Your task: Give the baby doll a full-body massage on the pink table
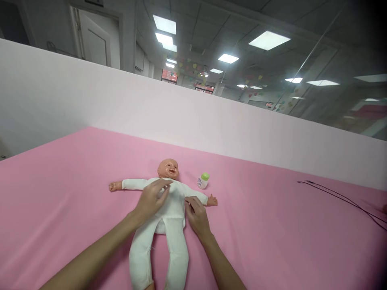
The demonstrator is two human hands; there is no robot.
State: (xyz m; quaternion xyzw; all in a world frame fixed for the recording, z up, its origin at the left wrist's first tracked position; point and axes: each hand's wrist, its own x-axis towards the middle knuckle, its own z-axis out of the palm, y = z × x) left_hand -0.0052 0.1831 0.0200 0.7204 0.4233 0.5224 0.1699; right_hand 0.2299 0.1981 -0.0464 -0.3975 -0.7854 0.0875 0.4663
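Observation:
A baby doll (pixel 173 205) with a white cloth body lies on its back, arms spread wide and legs toward me. Over its chest is my left hand (pixel 152 198), fingers stretched out and thumb apart, with nothing in it. My right hand (pixel 198 215) is at the side of the doll's body just below its arm, fingers slightly bent and apart; I see nothing held in it. Beside the doll's head and above that arm stands a small white jar (pixel 203 182) with a green lid, tilted in view.
Pink cloth (pixel 266 225) covers the table, with soft folds. A low white wall (pixel 193 117) runs along its far side, with glass above it. Thin black cables (pixel 341 197) lie at the right. A door (pixel 95 40) and ceiling lights show beyond.

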